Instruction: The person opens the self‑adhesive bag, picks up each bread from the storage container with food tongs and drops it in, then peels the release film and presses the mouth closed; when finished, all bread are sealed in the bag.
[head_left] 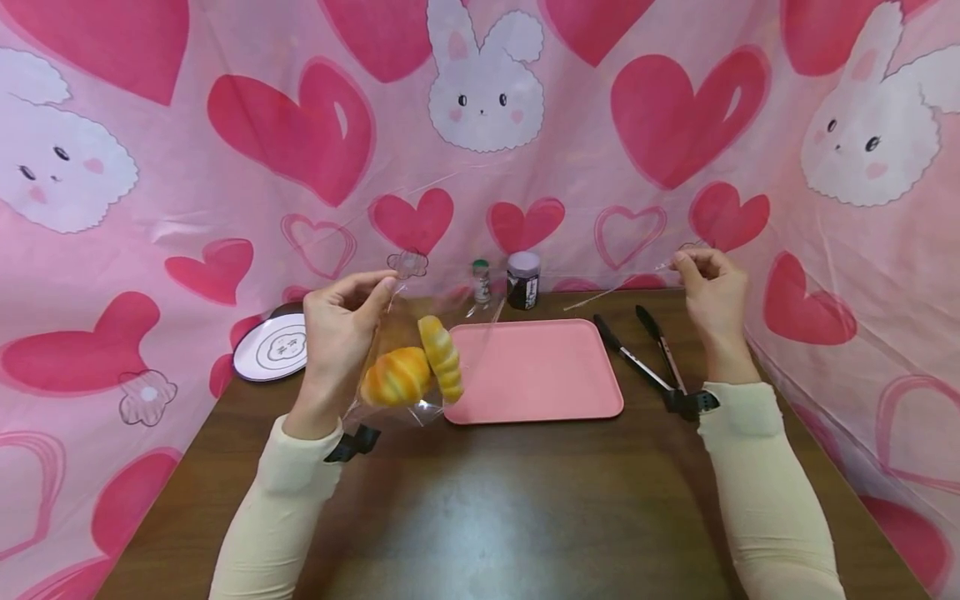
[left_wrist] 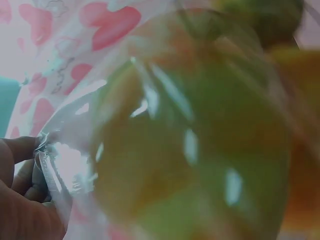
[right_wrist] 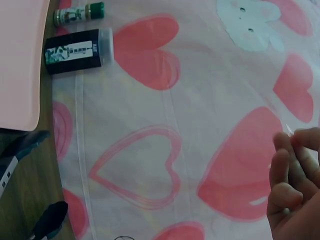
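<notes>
My left hand (head_left: 341,325) pinches the top of a clear plastic bag (head_left: 422,412) between thumb and fingers, holding it above the table. Inside the bag are a rounded golden bread roll (head_left: 396,377) and a longer, paler bread roll (head_left: 442,358). In the left wrist view the bag (left_wrist: 75,170) shines beside the left hand (left_wrist: 22,210), and blurred yellow-green shapes fill the rest. Raised at the right, my right hand (head_left: 712,292) pinches a thin clear strip (head_left: 611,292) that trails leftward. The right wrist view shows the right hand's (right_wrist: 300,192) thumb and fingertips meeting.
A pink tray (head_left: 536,371) lies mid-table, right of the bag. Black-tipped tongs (head_left: 645,367) rest beside it. Behind stand a dark jar (head_left: 522,283) and a small green-capped bottle (head_left: 482,283). A white plate (head_left: 273,348) sits at left. Printed pink cloth (head_left: 570,175) surrounds the table.
</notes>
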